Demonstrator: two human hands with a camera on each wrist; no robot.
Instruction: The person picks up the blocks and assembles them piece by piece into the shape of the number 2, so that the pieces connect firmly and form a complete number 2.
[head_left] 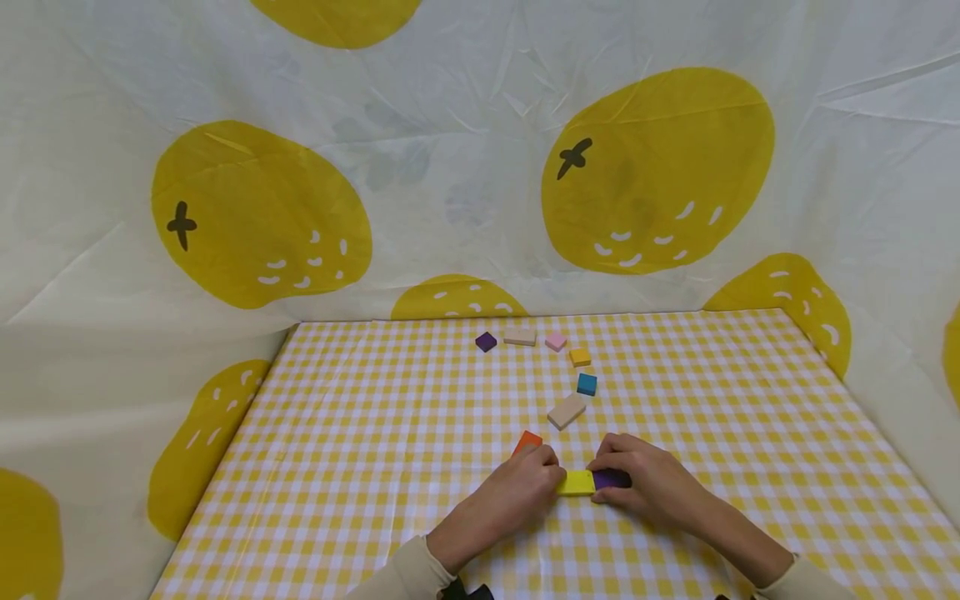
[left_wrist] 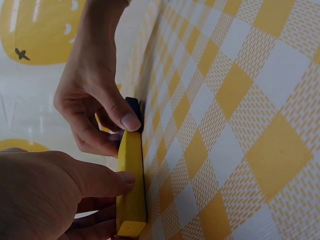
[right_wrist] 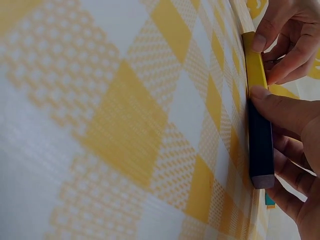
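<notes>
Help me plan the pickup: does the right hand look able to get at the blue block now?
Probably yes, once the right hand releases its purple block: only tablecloth lies between hand and blue block.

Left sleeve (head_left: 411,571): cream, ended behind left grip (head_left: 519,485).
Right sleeve (head_left: 805,582): matched, behind right grip (head_left: 651,479).
Black piece (head_left: 478,593): showed behind left grip.

Fruit-print fabric (head_left: 450,208) behind checked tablecloth (head_left: 720,400)

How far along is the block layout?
Looks done: the curve of blocks from the far purple block to the orange block. In hand: left grip pinches the yellow block, right grip the near purple block, end to end. Remaining, probably: releasing both; can't tell whether more follow.
</notes>
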